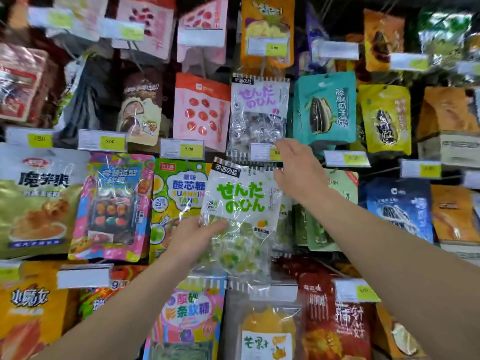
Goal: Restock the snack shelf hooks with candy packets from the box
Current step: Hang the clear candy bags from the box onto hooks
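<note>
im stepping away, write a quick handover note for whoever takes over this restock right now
Left hand: holds the green-lettered candy packet by its lower left part, up in front of the shelf.
Right hand: open, fingers reaching to the price tag at the hook end, just above the packet's top right corner; holds nothing.
Purple-lettered candy packet of the same style already hangs directly above.
Done: the packet is raised to its row. Whether it is on the hook yet cannot be told; the hook itself is hidden.
Left: seat the packet on the hook, then fetch more from the box, which is out of view.
</note>
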Demonstrator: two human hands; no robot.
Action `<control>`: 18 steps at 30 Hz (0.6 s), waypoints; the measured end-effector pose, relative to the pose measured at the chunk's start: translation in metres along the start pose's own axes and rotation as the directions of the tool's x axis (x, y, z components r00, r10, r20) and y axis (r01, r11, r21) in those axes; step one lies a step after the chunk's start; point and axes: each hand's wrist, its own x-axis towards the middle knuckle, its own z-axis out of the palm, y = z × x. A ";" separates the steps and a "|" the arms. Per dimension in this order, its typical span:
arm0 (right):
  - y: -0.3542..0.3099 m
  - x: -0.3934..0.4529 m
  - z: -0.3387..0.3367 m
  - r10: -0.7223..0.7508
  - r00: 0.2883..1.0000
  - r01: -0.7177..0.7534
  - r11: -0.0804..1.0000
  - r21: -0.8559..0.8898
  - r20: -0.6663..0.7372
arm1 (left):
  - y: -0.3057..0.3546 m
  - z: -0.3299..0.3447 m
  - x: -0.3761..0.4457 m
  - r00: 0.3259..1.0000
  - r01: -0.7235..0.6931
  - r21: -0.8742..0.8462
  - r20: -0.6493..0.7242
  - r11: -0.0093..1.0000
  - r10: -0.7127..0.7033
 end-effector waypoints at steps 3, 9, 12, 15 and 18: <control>0.006 0.009 0.006 -0.014 1.000 0.014 1.000 -0.002 0.014 | 0.002 0.003 0.002 1.000 -0.013 -0.002 -0.016 1.000 0.013; 0.015 0.031 0.010 -0.008 0.998 0.015 0.994 0.108 -0.069 | 0.009 0.014 0.002 0.999 -0.044 -0.073 0.014 0.996 0.045; 0.017 0.036 0.005 -0.009 0.999 0.016 0.991 0.133 -0.048 | 0.013 0.021 0.007 1.000 -0.004 -0.083 0.027 0.997 0.006; 0.016 0.036 0.003 -0.010 0.999 0.017 0.989 0.147 -0.046 | 0.021 0.032 0.013 0.996 0.054 -0.159 0.073 0.986 -0.043; 0.018 0.036 0.004 -0.033 0.998 0.040 0.989 0.140 -0.054 | 0.031 0.040 0.017 0.986 0.139 -0.190 0.113 0.972 -0.118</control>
